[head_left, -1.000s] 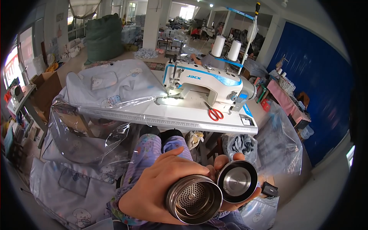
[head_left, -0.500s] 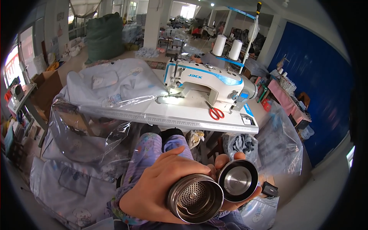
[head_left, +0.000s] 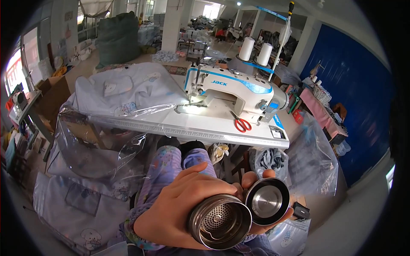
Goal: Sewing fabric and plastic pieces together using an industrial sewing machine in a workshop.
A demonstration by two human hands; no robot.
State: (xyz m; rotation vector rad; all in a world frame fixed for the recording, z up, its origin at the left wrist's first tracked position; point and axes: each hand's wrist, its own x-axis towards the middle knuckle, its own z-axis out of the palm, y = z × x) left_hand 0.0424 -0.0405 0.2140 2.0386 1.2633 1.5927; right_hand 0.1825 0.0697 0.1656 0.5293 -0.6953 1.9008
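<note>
Over my lap, my left hand [head_left: 171, 211] is wrapped round an uncapped steel flask [head_left: 195, 224], its mouth tilted up toward me. Inside the neck sits a perforated metal strainer [head_left: 217, 217]. Close beside it on the right, my right hand [head_left: 249, 179] grips a round flask lid [head_left: 267, 201], with the dark rim and shiny metal inside facing me. Fingers of the right hand show above and below the lid; the rest is hidden behind it and the flask. Whether the lid touches the flask, I cannot tell.
Ahead stands a white and blue sewing machine [head_left: 232, 83] on its table [head_left: 205, 135], with red-handled scissors [head_left: 242, 124] and white thread cones [head_left: 246, 49]. Pale printed fabric [head_left: 124, 85] in clear plastic covers the left side. A plastic bag [head_left: 269, 161] hangs below the table's right part.
</note>
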